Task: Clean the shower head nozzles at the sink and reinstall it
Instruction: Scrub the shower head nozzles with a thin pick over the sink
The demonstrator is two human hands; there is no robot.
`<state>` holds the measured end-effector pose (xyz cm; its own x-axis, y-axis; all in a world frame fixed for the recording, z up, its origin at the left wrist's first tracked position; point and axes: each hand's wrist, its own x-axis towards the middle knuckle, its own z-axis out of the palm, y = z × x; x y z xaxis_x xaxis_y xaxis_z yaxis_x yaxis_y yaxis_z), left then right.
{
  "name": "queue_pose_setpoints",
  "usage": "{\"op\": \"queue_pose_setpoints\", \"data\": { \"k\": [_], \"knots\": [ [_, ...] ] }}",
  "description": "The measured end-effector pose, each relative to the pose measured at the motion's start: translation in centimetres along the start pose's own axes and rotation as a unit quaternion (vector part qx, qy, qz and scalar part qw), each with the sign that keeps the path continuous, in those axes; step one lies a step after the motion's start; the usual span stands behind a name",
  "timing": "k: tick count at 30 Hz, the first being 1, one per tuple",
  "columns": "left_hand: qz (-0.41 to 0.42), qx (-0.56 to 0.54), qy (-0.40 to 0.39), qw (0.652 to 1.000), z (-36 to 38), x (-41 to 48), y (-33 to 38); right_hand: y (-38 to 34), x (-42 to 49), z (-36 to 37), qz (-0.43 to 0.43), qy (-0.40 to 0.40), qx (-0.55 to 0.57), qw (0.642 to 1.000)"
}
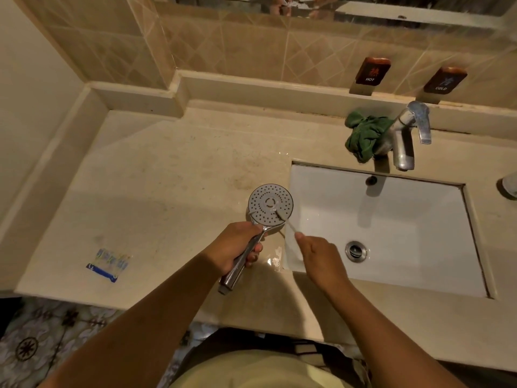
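Closest to you, your two bare forearms are reaching out over the front edge of the beige stone countertop (pixel 156 169). Going left to right: a small blue and clear plastic wrapper (pixel 107 265) is lying flat on the counter, well apart from everything else.

Next, your left hand (pixel 233 245) is wrapping its fingers closed around the handle of the round chrome handheld shower head (pixel 270 204), face up, hovering over the counter just beside the sink's left rim. Looks like a good hold: grabbing the stiff handle near the neck should be keeping the face steady. Chrome gets slippery when wet, and there's water pooling on the counter nearby, so keep squeezing firmly.

Your right hand (pixel 317 254) is pinching a thin pale toothbrush (pixel 283 217), bristles touching the lower right of the nozzle face. It's probably light and a bit bendy, so choking up closer to the head would give more scrubbing force.

Further right are the white rectangular sink basin (pixel 405 219), a crumpled green cloth (pixel 363 137) and the chrome tap (pixel 405 135).
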<state>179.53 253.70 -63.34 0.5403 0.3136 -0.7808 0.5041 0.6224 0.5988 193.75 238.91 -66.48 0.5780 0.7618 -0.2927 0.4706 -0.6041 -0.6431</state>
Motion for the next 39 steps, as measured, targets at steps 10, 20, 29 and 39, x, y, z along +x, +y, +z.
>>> {"op": "queue_pose_setpoints", "data": {
  "k": [10, 20, 29, 39],
  "knots": [
    [-0.016, -0.012, -0.005, 1.0, -0.5, -0.2, -0.9, 0.3, 1.2, -0.6, 0.036, 0.009, 0.03, 0.999],
    [-0.01, -0.003, 0.001, 1.0, -0.1, -0.4, -1.2, -0.8, -2.7, 1.6, 0.024, -0.075, -0.01, 0.997],
    [-0.012, 0.006, 0.006, 1.0, 0.1, -0.5, -1.2, 0.3, 1.4, -1.9, 0.051, 0.017, 0.01, 0.999],
    [0.0, 0.003, 0.017, 1.0, 0.2, -0.7, -1.8, -1.9, -2.7, 1.7, 0.013, -0.096, -0.033, 0.995]
  ]
}}
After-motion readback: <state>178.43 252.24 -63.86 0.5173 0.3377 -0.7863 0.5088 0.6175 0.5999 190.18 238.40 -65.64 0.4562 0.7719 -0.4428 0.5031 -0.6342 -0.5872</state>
